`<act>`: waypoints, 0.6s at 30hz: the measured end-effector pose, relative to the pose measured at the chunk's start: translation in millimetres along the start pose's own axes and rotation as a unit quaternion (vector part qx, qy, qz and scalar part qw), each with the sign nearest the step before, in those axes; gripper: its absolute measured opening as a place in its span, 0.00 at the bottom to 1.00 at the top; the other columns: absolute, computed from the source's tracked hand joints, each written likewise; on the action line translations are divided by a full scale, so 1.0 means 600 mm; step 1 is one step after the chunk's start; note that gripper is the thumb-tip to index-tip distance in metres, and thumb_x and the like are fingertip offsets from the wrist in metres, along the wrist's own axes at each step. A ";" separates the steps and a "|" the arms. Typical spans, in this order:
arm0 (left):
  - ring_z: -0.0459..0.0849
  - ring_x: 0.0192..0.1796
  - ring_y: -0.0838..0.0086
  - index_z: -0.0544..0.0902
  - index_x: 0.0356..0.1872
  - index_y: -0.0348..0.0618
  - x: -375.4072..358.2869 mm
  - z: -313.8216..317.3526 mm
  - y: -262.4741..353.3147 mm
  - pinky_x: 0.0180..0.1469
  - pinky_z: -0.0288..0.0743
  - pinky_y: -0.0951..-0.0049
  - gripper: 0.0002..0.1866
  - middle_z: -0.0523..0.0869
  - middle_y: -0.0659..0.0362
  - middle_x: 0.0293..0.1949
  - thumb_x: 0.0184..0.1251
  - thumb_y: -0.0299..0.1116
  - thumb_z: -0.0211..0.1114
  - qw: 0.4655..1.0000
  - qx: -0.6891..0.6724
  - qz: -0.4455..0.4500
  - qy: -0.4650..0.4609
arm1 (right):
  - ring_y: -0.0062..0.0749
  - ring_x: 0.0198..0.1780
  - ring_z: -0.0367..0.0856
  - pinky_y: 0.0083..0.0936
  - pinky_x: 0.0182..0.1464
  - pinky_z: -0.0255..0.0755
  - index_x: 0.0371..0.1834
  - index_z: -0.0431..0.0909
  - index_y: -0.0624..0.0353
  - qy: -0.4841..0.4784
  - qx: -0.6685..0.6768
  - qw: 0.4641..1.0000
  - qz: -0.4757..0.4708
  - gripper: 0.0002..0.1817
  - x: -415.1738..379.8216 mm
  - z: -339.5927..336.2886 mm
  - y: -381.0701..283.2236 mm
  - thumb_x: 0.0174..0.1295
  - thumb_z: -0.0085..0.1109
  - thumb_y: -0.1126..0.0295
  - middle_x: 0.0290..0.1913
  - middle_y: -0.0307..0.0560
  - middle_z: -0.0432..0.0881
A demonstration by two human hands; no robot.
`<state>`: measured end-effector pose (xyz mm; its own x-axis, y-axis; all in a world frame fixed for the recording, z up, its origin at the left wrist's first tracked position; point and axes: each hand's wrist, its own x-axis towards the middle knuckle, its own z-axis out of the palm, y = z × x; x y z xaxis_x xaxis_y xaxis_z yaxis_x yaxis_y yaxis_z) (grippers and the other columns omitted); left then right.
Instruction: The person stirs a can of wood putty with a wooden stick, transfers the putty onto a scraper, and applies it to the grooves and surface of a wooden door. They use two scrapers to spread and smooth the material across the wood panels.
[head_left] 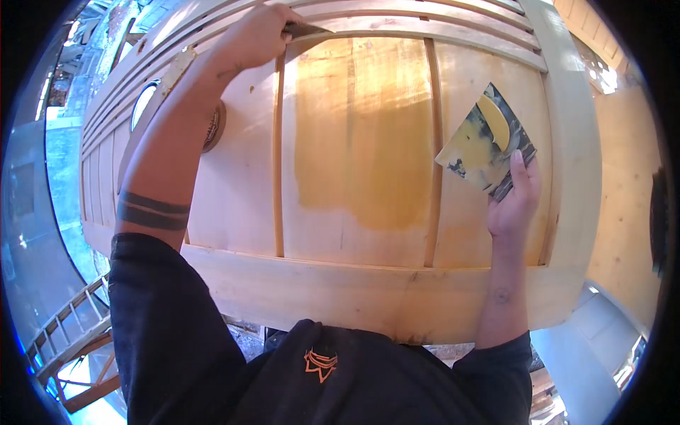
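Observation:
My left hand (263, 34) is closed around a dark, flat, triangular scraper (309, 30). Its blade reaches to the upper edge of the middle panel of a pale wooden door (340, 280), beside the slats. A wet-looking yellow-orange coat (368, 156) covers much of that panel, while a strip along its lower end is pale. In my right hand (518, 193), the fingers grip the lower corner of a dark, smeared square board (471, 145). On the board lies a thick curved lump of yellow paste (498, 122). This board is above the door's right-hand panel.
A round container (212, 129) on the door is partly hidden behind my left forearm. Several slats (453, 27) run along the door's far side. A wooden ladder (74, 319) stands at lower left, and a pale wooden surface (627, 184) lies to the right.

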<state>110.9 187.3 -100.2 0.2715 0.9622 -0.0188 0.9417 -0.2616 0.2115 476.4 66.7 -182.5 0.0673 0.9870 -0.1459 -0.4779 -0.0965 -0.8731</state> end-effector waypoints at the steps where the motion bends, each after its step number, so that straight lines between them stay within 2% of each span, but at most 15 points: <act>1: 0.84 0.40 0.59 0.83 0.48 0.38 0.007 0.001 -0.001 0.47 0.74 0.63 0.16 0.86 0.45 0.37 0.58 0.22 0.60 0.999 0.023 -0.025 -0.036 | 0.33 0.56 0.78 0.30 0.58 0.73 0.61 0.68 0.69 0.006 0.000 1.000 0.001 0.19 0.000 0.000 0.001 0.72 0.43 0.69 0.56 0.51 0.77; 2: 0.84 0.42 0.58 0.83 0.49 0.38 0.017 -0.003 -0.002 0.48 0.74 0.63 0.16 0.86 0.45 0.38 0.58 0.22 0.60 0.995 0.046 -0.050 -0.072 | 0.33 0.56 0.78 0.30 0.58 0.73 0.60 0.68 0.69 0.011 -0.001 1.000 0.002 0.19 0.000 0.000 0.001 0.72 0.43 0.69 0.57 0.51 0.77; 3: 0.84 0.41 0.54 0.86 0.47 0.48 0.023 -0.011 0.008 0.46 0.76 0.58 0.21 0.86 0.44 0.38 0.50 0.22 0.57 0.997 0.035 -0.014 -0.071 | 0.33 0.56 0.78 0.30 0.58 0.73 0.60 0.68 0.69 0.015 0.000 1.000 0.002 0.19 0.000 0.000 0.001 0.72 0.43 0.69 0.57 0.51 0.77; 6: 0.84 0.40 0.55 0.86 0.40 0.42 0.022 -0.011 0.012 0.42 0.76 0.61 0.15 0.86 0.43 0.36 0.50 0.22 0.57 0.991 0.095 -0.022 -0.093 | 0.33 0.57 0.78 0.30 0.59 0.72 0.61 0.68 0.68 0.028 -0.009 1.000 0.000 0.19 0.000 0.000 0.000 0.72 0.42 0.69 0.58 0.51 0.77; 7: 0.85 0.38 0.54 0.86 0.36 0.41 0.020 -0.015 0.020 0.40 0.77 0.62 0.13 0.86 0.44 0.33 0.50 0.21 0.57 0.992 0.088 -0.027 -0.092 | 0.33 0.57 0.78 0.30 0.59 0.72 0.61 0.68 0.68 0.025 -0.005 1.000 0.001 0.19 0.000 -0.001 0.002 0.72 0.42 0.69 0.58 0.51 0.77; 10: 0.84 0.45 0.55 0.82 0.50 0.37 0.019 0.011 -0.012 0.51 0.74 0.64 0.17 0.85 0.45 0.42 0.58 0.22 0.59 0.995 0.054 -0.015 -0.084 | 0.34 0.58 0.77 0.31 0.60 0.71 0.61 0.68 0.68 0.020 0.003 1.000 0.000 0.19 0.001 -0.007 0.002 0.72 0.42 0.69 0.58 0.51 0.76; 13: 0.83 0.49 0.52 0.81 0.51 0.37 -0.026 0.061 -0.006 0.54 0.73 0.64 0.18 0.85 0.44 0.45 0.58 0.23 0.59 0.993 0.089 0.066 0.039 | 0.34 0.58 0.77 0.31 0.61 0.70 0.61 0.68 0.68 0.017 0.007 1.000 0.005 0.19 -0.001 -0.006 0.003 0.72 0.42 0.69 0.58 0.51 0.76; 16: 0.81 0.52 0.50 0.82 0.51 0.37 -0.049 0.079 0.010 0.57 0.72 0.64 0.18 0.84 0.44 0.47 0.58 0.25 0.59 0.995 0.028 0.040 0.083 | 0.34 0.59 0.76 0.31 0.61 0.70 0.61 0.67 0.68 0.006 0.011 1.000 0.003 0.19 0.001 -0.004 -0.002 0.72 0.43 0.69 0.58 0.51 0.76; 18: 0.81 0.53 0.51 0.82 0.50 0.38 -0.040 0.077 0.006 0.58 0.71 0.63 0.18 0.84 0.44 0.48 0.57 0.25 0.60 0.995 0.058 0.034 0.071 | 0.34 0.59 0.76 0.31 0.61 0.70 0.62 0.67 0.68 0.005 0.009 1.000 -0.008 0.19 0.001 -0.003 0.000 0.72 0.43 0.69 0.58 0.51 0.76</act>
<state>117.1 160.0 -143.9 0.3117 0.9410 0.1316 0.9412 -0.3247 0.0929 478.1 66.8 -183.6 0.0839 0.9870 -0.1371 -0.4930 -0.0784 -0.8665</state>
